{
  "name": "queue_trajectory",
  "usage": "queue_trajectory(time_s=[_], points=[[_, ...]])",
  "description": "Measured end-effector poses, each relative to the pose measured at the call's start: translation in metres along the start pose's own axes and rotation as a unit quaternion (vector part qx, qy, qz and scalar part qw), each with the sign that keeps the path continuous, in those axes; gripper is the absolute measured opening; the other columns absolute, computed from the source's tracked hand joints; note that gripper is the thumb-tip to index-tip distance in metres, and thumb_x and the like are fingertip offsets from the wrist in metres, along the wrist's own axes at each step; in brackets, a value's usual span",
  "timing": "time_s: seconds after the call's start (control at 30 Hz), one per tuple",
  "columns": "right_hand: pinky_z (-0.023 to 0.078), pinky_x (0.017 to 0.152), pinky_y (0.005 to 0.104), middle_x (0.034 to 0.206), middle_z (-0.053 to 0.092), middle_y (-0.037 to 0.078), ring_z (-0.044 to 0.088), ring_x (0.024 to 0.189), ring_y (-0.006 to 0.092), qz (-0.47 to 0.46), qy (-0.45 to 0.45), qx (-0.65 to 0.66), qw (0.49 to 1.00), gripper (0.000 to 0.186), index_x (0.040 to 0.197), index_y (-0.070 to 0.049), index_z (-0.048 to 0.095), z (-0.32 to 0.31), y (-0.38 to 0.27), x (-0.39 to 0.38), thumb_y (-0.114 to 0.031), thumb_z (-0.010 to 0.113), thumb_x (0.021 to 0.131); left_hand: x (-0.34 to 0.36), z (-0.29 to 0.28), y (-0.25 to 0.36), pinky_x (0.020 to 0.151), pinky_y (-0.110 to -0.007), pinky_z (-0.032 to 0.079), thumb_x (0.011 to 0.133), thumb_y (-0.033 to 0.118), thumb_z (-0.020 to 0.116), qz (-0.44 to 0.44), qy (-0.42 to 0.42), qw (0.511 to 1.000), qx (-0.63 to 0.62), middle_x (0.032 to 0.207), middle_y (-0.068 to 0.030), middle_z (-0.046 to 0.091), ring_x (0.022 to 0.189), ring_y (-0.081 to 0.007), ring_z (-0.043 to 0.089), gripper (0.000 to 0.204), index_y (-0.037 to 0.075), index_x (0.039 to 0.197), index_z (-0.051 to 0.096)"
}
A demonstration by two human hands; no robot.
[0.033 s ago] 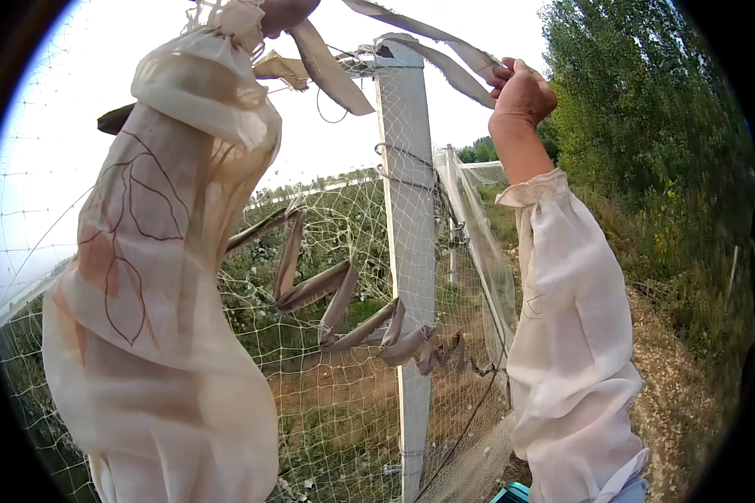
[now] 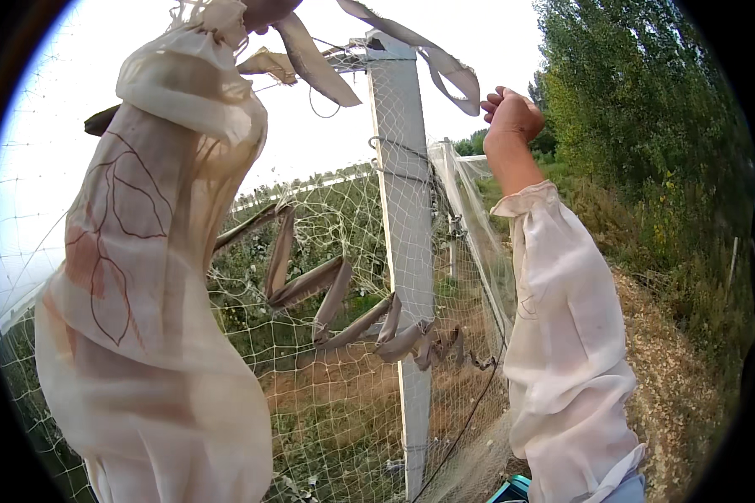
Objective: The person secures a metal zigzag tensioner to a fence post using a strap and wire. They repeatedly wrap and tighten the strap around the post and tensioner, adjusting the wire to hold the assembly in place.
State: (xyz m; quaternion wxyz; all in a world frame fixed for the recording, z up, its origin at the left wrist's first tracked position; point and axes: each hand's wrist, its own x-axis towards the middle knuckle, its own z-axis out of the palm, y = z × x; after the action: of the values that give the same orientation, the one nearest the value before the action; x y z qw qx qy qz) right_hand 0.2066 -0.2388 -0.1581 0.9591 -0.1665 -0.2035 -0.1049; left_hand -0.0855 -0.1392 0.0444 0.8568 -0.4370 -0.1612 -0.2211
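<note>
My left hand (image 2: pixel 260 15), mostly cut off by the top edge, is closed on a grey-beige fabric strip (image 2: pixel 310 59). My right hand (image 2: pixel 512 116) has loosely curled fingers, slightly apart, beside a dangling loop of strip (image 2: pixel 449 75), with nothing visible in them. A white post (image 2: pixel 394 109) stands between my hands behind pale netting (image 2: pixel 310 394). Wires wrap around the post. Lower down, a long zigzag of similar strip (image 2: pixel 331 289) crosses the netting and post. Both forearms wear loose white sleeves, the left one patterned with red-brown lines.
Further netting hangs from another post (image 2: pixel 451 251) behind. Low plants show through the mesh. A dirt path (image 2: pixel 654 352) runs along the right, beside weeds and tall trees (image 2: pixel 629 101). A small teal object (image 2: pixel 507 490) sits at the bottom edge.
My right hand has dropped and come away from the strip, whose loose loop now hangs lower. The view has shifted slightly, with my left arm a little further left.
</note>
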Motion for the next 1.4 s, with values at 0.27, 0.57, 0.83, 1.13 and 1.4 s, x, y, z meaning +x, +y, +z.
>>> queue_trajectory(time_s=[0.27, 0.57, 0.83, 1.13, 1.4], points=[[0.049, 0.088, 0.0375, 0.103, 0.066, 0.027, 0.065, 0.095, 0.0346, -0.135, -0.185, -0.423, 0.877, 0.043, 0.113, 0.006, 0.062, -0.094, 0.13, -0.005, -0.017, 0.056, 0.078, -0.014, -0.011, -0.014, 0.075, -0.032, 0.04, 0.055, 0.023, 0.073, -0.002, -0.037, 0.993, -0.111, 0.056, -0.0068, 0.059, 0.064, -0.0228, 0.055, 0.019, 0.005, 0.057, 0.065], [0.047, 0.09, 0.0344, 0.112, 0.065, 0.021, 0.062, 0.101, 0.0312, -0.068, -0.367, -0.308, 0.875, 0.05, 0.123, 0.003, 0.058, -0.045, 0.136, -0.028, -0.022, 0.062, 0.079, -0.007, -0.02, -0.012, 0.076, -0.033, 0.041, 0.06, 0.02, 0.072, -0.04, -0.03, 0.986, -0.157, 0.061, -0.0079, 0.061, 0.067, -0.0225, 0.056, 0.016, 0.005, 0.061, 0.066], [0.05, 0.065, 0.0299, 0.078, 0.071, 0.011, 0.067, 0.069, 0.0199, -0.016, -0.108, -0.127, 0.986, 0.028, 0.078, -0.002, 0.072, -0.082, 0.174, 0.009, -0.017, 0.05, 0.088, 0.0, -0.029, -0.003, 0.076, -0.035, 0.043, 0.063, 0.018, 0.07, -0.065, -0.018, 0.979, -0.192, 0.066, -0.0089, 0.062, 0.07, -0.0223, 0.058, 0.013, 0.005, 0.064, 0.067], [0.044, 0.067, 0.0468, 0.075, 0.062, 0.025, 0.061, 0.076, 0.0436, -0.13, -0.352, -0.432, 0.82, 0.043, 0.078, 0.001, 0.062, -0.127, 0.165, -0.034, -0.035, 0.048, 0.095, -0.005, -0.038, -0.01, 0.076, -0.036, 0.045, 0.068, 0.015, 0.069, -0.089, -0.028, 0.975, -0.201, 0.071, -0.01, 0.064, 0.074, -0.022, 0.059, 0.01, 0.005, 0.068, 0.068], [0.046, 0.07, 0.0504, 0.079, 0.064, 0.025, 0.061, 0.08, 0.0456, -0.101, -0.277, -0.448, 0.844, 0.05, 0.081, 0.0, 0.064, -0.124, 0.178, -0.043, -0.042, 0.041, 0.098, 0.006, -0.065, -0.023, 0.077, -0.037, 0.046, 0.071, 0.013, 0.068, -0.147, -0.047, 0.959, -0.238, 0.076, -0.011, 0.065, 0.076, -0.0218, 0.061, 0.008, 0.005, 0.071, 0.068]])
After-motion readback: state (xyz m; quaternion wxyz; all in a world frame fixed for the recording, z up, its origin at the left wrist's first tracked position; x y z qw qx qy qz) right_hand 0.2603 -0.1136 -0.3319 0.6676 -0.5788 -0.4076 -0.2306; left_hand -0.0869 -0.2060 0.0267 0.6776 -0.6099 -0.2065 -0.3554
